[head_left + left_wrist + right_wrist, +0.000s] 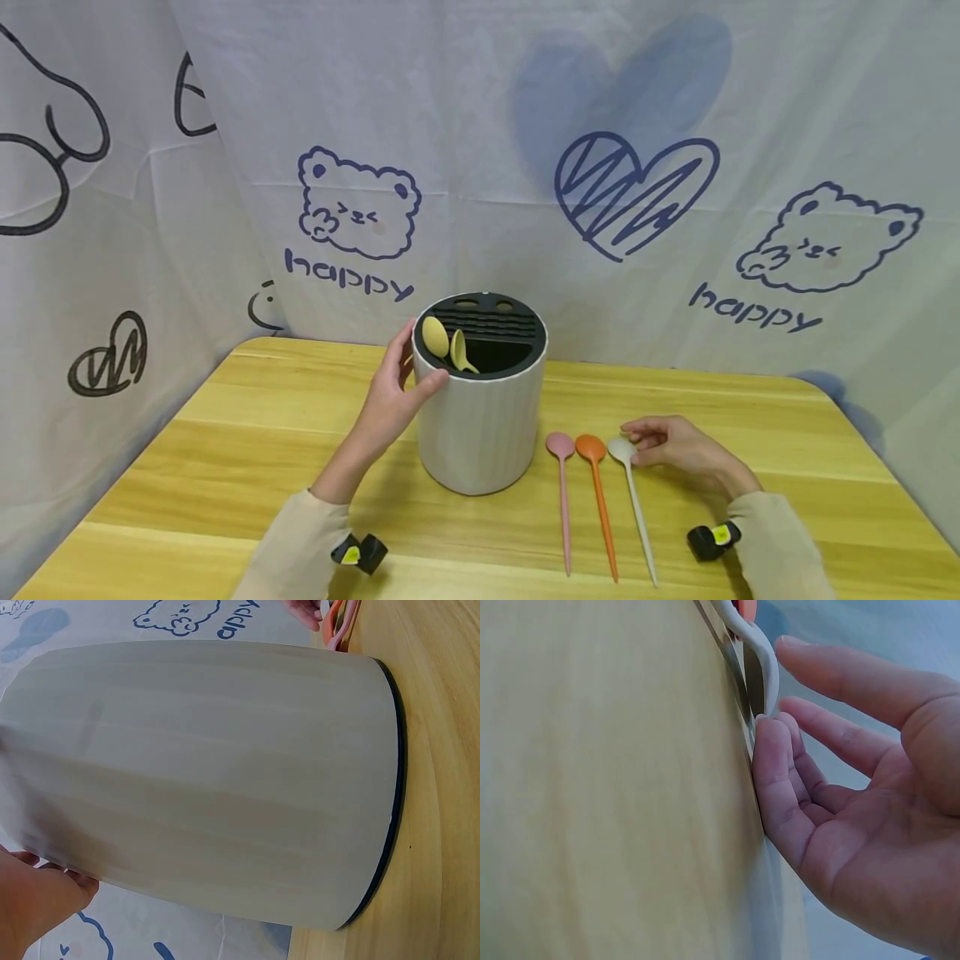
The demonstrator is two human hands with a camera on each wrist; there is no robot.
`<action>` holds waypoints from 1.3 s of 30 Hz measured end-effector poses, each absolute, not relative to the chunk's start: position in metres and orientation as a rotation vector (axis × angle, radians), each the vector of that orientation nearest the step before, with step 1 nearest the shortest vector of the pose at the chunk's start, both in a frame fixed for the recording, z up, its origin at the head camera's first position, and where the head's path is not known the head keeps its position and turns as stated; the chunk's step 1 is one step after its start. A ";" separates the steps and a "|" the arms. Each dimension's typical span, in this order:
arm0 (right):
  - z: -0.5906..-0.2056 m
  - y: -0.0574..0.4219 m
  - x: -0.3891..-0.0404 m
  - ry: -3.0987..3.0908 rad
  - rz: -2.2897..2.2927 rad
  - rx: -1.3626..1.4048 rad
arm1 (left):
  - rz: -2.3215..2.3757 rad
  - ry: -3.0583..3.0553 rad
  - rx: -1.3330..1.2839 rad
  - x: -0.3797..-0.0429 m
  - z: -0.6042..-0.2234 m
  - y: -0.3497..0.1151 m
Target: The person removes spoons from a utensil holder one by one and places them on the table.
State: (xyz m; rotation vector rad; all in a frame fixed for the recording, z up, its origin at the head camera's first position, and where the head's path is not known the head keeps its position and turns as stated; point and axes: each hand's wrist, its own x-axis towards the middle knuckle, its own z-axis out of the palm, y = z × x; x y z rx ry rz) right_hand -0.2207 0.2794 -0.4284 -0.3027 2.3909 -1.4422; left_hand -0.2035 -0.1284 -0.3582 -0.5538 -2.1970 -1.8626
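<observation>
A ribbed white utensil holder with a black slotted top stands upright. Two yellow spoons, one at the left and another beside it, lean in its opening. My left hand holds the holder's left side near the rim, thumb in front and fingers behind. A pink spoon, an orange spoon and a white spoon lie side by side, bowls away from me. At the white spoon's bowl is my right hand, fingers bent, thumb and fingertips spread apart.
The wooden table carries all of this. Behind it hangs a white cloth with bear and heart drawings. Black wrist cameras sit on the left sleeve and the right sleeve.
</observation>
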 end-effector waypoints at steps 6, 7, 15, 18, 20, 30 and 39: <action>-0.428 0.280 -0.221 2.391 -1.445 -0.280 | -1.864 -2.195 -0.553 -0.204 -0.358 -0.128; -0.427 0.280 -0.221 2.388 -1.450 -0.268 | -1.862 -2.194 -0.556 -0.204 -0.358 -0.128; -0.419 0.280 -0.216 2.430 -1.449 -0.145 | -1.864 -2.201 -0.562 -0.204 -0.359 -0.129; -0.414 0.278 -0.215 2.459 -1.466 -0.168 | -1.867 -2.187 -0.569 -0.205 -0.359 -0.128; -0.410 0.275 -0.214 2.482 -1.469 -0.201 | -1.870 -2.178 -0.573 -0.205 -0.359 -0.128; -0.387 0.249 -0.200 2.672 -1.447 -0.341 | -1.879 -2.181 -0.564 -0.205 -0.359 -0.128; -0.370 0.223 -0.185 2.842 -1.431 -0.396 | -1.879 -2.173 -0.572 -0.205 -0.360 -0.128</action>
